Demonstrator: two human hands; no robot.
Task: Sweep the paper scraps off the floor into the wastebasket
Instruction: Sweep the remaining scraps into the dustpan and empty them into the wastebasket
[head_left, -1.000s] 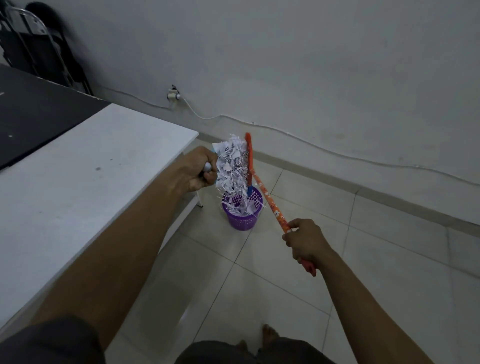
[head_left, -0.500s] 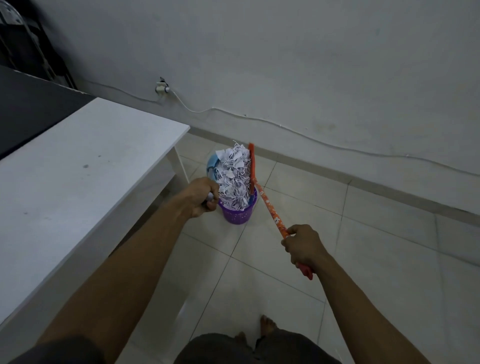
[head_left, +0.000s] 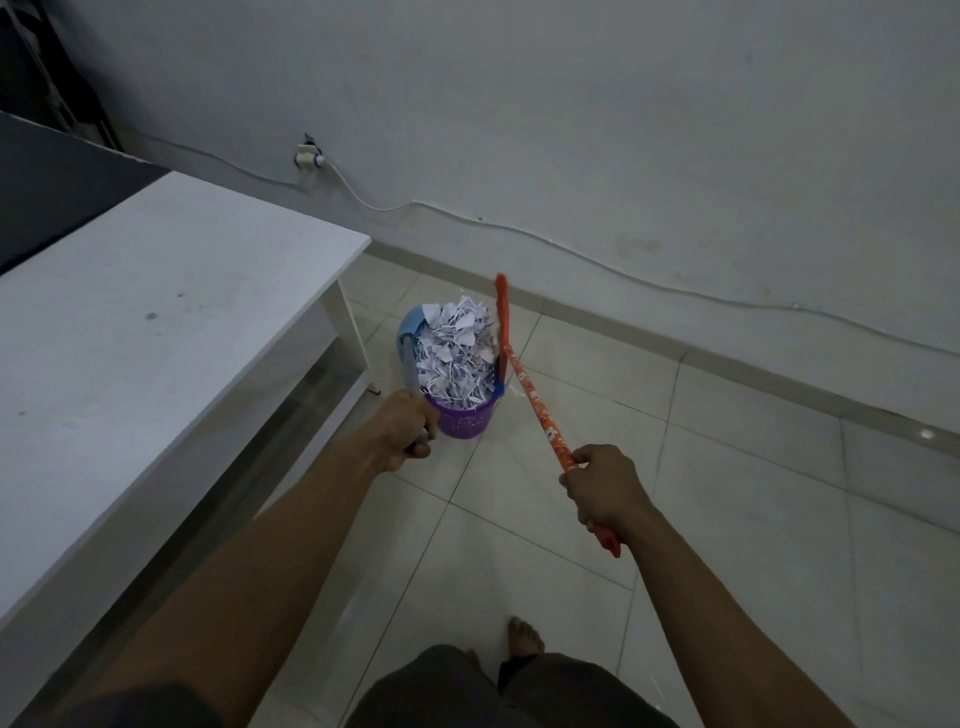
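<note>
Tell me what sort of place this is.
Probably a plain indoor workroom or office, though that is a guess: a pale tiled floor, a white table beside a bare wall, and a wall socket with a cable running along the wall.

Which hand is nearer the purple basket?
Left. The left hand grips the dustpan handle right beside the basket; the right hand holds the broom handle farther back, apart from it.
</note>
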